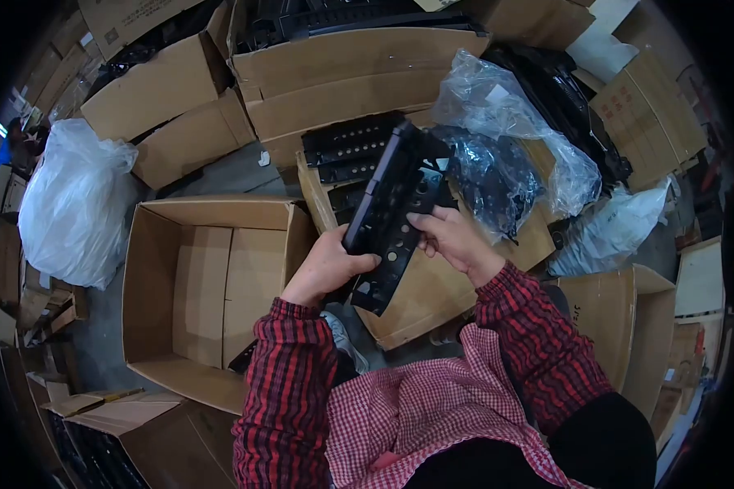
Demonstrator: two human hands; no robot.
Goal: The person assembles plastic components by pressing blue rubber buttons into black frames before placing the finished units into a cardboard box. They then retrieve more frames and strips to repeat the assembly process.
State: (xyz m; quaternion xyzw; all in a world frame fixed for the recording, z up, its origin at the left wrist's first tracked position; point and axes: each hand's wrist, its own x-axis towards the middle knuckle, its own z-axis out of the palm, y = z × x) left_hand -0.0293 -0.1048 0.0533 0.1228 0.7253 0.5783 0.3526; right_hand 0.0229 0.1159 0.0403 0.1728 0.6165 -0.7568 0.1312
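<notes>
Both hands are occupied with one black perforated part [393, 244], which is held raised and tilted over the middle of the scene, its far end leaning slightly right. The left hand [328, 265] is partly closed on the left edge near the lower end, thumb laid across the front; its remaining fingers are largely hidden behind the part. The right hand [455, 238] is partly curled at the right edge, thumb on the perforated face and the other fingers bent close beside it; how firmly it grips cannot be told. Beneath lies a brown cardboard surface [420, 306]. On its far left side lie black strips with holes [347, 148], partly covered from view by the held part. To the right of these, a clear plastic bag [497, 175] contains dark pieces. An open carton [200, 297] stands to the left, its near right corner obscured by the left sleeve [289, 383]. Farther left is a white plastic bag [73, 204]. A large carton [355, 77] containing black items closes off the far side.
</notes>
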